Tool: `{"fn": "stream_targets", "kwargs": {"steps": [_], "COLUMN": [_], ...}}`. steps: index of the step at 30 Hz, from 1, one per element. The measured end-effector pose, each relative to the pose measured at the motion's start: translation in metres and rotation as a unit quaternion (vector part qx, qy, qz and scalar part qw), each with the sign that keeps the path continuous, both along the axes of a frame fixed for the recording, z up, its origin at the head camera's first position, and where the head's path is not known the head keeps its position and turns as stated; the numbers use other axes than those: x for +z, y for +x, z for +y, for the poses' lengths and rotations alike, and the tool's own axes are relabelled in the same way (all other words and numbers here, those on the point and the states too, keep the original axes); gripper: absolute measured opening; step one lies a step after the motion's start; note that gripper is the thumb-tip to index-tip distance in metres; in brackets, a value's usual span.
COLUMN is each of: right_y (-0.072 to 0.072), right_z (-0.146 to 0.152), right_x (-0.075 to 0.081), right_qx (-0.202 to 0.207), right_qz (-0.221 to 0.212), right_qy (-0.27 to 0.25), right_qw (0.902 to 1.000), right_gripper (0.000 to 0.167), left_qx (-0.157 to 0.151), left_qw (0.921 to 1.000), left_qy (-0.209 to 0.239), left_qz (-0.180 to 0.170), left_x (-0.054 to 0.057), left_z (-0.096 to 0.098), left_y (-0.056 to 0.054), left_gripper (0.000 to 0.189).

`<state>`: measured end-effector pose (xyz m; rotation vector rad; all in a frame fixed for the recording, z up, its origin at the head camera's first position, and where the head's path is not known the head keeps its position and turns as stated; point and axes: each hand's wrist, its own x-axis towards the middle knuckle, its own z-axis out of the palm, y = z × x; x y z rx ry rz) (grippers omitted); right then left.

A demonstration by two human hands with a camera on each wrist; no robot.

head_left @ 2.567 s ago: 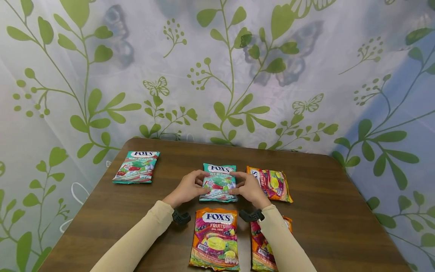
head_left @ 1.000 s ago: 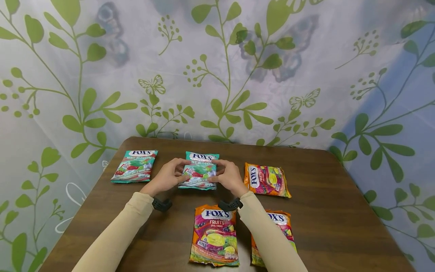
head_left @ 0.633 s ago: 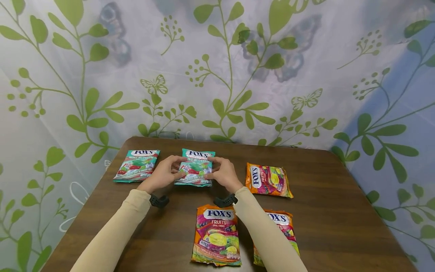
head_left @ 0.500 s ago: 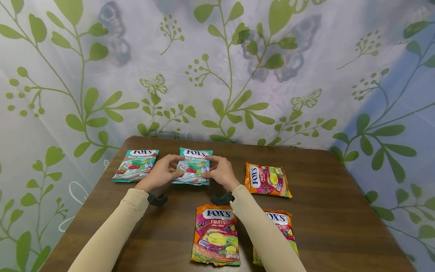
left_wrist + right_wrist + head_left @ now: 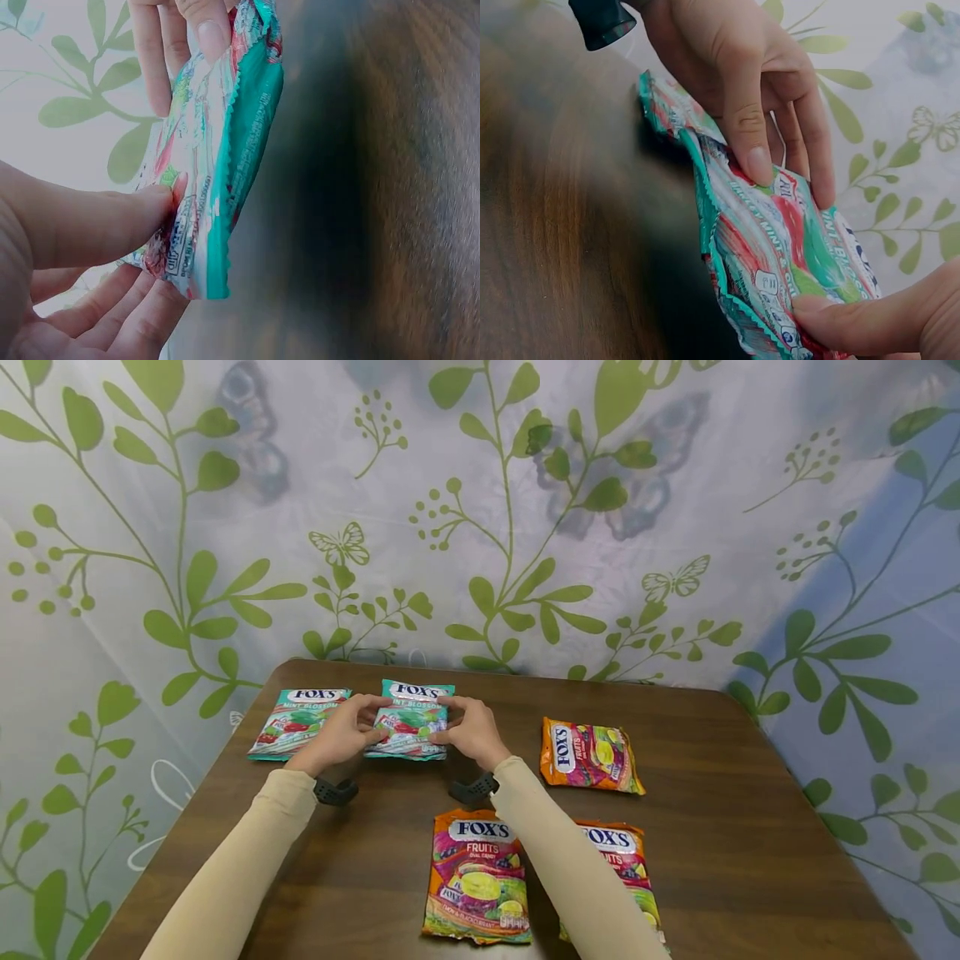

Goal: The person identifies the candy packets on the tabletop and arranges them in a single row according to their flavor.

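Observation:
Both hands hold a teal Fox's Mint Blossom candy bag [image 5: 408, 720] by its sides, printed front facing up, over the back left of the table. My left hand [image 5: 341, 733] grips its left side, the thumb [image 5: 97, 225] pressed on the front. On the opposite side my right hand [image 5: 474, 732] pinches the edge, its thumb [image 5: 855, 322] on the printed face. A dark shadow lies on the wood below the bag in both wrist views. Just left of the left hand lies a second teal Mint Blossom bag [image 5: 288, 722], partly covered by that hand.
An orange Fox's Fruits bag [image 5: 591, 756] lies sideways on the brown table [image 5: 735, 827], right of the hands. Another Fruits bag [image 5: 477, 881] lies at the front middle; a third Fruits bag [image 5: 618, 852] is partly under the right sleeve. A leaf-patterned curtain [image 5: 480, 527] hangs behind.
Both hands have carried the teal candy bag leftward and slightly back, from beside the sideways orange bag to near the other teal bag. The orange bags stay in place.

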<state>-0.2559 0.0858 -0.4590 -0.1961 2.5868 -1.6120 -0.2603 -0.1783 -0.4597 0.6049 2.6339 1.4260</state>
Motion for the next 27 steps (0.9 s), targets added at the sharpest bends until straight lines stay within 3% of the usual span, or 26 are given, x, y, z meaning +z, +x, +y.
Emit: {"fn": "stream_targets", "kwargs": {"steps": [9, 19, 27], "right_y": [-0.007, -0.012, -0.014], "right_z": [-0.01, -0.018, -0.023], "right_x": [-0.007, -0.009, -0.013], "right_qx": [0.014, 0.018, 0.022], "right_qz": [-0.011, -0.023, -0.023], "right_qy": [-0.012, -0.02, -0.021], "right_qw": [0.9998, 0.9994, 0.9993], "right_gripper": [0.068, 0.07, 0.07], "left_qx": [0.003, 0.032, 0.032], "left_qw": [0.9998, 0.9985, 0.9982], "left_qy": [-0.016, -0.044, -0.051], "left_qz": [0.009, -0.007, -0.004], "left_x": [-0.003, -0.004, -0.003], "left_z": [-0.011, -0.016, -0.018], "left_y": [-0.006, -0.007, -0.008], "left_gripper": [0.048, 0.05, 0.049]}}
